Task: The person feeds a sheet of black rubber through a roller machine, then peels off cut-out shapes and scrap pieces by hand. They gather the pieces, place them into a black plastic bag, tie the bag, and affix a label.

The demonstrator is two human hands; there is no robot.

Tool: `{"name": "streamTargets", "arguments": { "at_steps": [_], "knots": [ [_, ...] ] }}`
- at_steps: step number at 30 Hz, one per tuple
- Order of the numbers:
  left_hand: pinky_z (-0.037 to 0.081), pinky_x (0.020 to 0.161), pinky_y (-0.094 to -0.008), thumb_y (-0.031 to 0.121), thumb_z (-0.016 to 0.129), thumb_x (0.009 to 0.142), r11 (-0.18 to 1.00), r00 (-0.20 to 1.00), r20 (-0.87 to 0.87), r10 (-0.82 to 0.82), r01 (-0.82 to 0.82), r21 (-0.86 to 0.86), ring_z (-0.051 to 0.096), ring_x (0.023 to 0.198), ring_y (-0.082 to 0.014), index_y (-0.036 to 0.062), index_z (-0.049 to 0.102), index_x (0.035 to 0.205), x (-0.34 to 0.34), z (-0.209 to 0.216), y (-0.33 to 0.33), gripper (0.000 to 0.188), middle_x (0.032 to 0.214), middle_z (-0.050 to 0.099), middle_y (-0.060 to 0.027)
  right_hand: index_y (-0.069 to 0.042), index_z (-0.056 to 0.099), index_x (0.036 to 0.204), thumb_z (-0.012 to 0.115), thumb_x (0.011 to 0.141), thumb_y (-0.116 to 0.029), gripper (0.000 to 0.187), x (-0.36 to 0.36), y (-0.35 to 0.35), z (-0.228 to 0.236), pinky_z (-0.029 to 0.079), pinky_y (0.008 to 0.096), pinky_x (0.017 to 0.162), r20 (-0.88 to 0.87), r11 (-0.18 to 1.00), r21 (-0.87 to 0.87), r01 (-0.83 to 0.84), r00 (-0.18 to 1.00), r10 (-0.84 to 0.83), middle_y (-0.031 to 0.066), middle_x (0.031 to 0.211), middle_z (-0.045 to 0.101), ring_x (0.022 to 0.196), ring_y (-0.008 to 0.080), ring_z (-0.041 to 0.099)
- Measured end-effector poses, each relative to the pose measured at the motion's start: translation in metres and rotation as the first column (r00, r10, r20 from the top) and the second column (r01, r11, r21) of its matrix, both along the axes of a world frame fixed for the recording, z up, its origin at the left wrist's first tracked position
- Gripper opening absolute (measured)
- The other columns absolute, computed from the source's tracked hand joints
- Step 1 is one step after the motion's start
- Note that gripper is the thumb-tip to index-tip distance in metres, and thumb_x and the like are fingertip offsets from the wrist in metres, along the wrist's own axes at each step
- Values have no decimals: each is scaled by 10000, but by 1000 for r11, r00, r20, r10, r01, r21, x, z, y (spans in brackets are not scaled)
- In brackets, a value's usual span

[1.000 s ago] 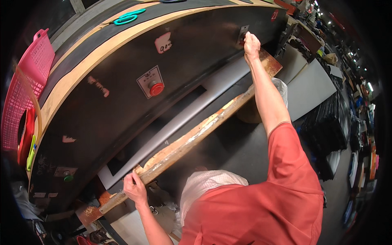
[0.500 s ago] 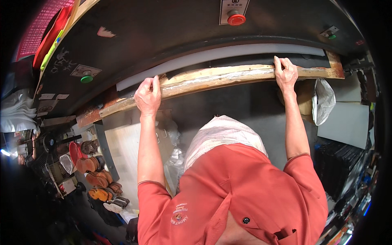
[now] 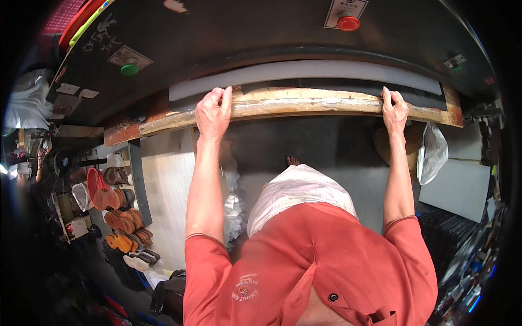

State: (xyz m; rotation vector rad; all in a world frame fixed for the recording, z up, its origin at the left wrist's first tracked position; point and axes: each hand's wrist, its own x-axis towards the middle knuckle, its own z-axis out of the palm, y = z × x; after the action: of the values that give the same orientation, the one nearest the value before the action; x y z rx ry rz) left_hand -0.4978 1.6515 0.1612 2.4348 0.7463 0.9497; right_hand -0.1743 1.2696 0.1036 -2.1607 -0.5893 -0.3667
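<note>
A long, worn wooden bar (image 3: 304,106) runs along the front edge of a dark machine, and both my hands are at it. My left hand (image 3: 213,115) is closed over the bar's left part, thumb and fingers pressed together beside the left end of a thin black sheet (image 3: 421,96). What that pinch holds is hidden. Farther right, my right hand (image 3: 396,111) reaches over the bar with its fingers closed on the near edge of the black sheet. Behind the sheet lies a long white board (image 3: 310,69), which neither hand touches.
The machine's dark front (image 3: 228,32) carries a red button (image 3: 348,23) and a green button (image 3: 129,69). Leather-coloured cut pieces (image 3: 124,220) are stacked at left, near a fan (image 3: 62,163). White panels (image 3: 454,189) and dark stacked sheets (image 3: 446,231) stand at right.
My view has shifted, so the machine and both hands appear farther right in the picture. The hands keep nearly the same places along the bar. A foot now shows below.
</note>
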Motion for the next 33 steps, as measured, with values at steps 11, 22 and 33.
{"name": "streamTargets", "arguments": {
  "at_steps": [11, 22, 33],
  "knots": [
    [549, 713, -415, 120, 743, 952, 991, 993, -64, -97, 91, -94, 699, 772, -345, 28, 726, 895, -81, 1, -79, 110, 848, 723, -154, -31, 762, 956, 704, 1042, -282, 271, -128, 33, 50, 463, 256, 710, -336, 955, 296, -6, 935, 110, -40, 798, 627, 768, 86, 560],
    [419, 1180, -514, 23, 585, 1011, 999, 1000, 6, -26, 26, -42, 564, 1384, -420, -18, 564, 1450, -93, 31, -68, 441, 1392, 655, -250, 98, 519, 1472, 885, 741, -380, 946, -278, 232, 87, 422, 583, 1138, -52, 830, -265, -491, 866, 497, 478, 1542, 319, 1343, 604, 440],
    [382, 1204, -570, 14, 653, 988, 1000, 980, -198, -3, 8, 26, 542, 1415, -444, 37, 605, 1451, -97, 15, -65, 466, 1431, 669, -163, -29, 581, 1509, 897, 672, -217, 914, -225, 216, 123, 470, 355, 1102, -616, 772, 411, -485, 476, 627, 183, 1390, 628, 1271, 245, 599]
  ]
}}
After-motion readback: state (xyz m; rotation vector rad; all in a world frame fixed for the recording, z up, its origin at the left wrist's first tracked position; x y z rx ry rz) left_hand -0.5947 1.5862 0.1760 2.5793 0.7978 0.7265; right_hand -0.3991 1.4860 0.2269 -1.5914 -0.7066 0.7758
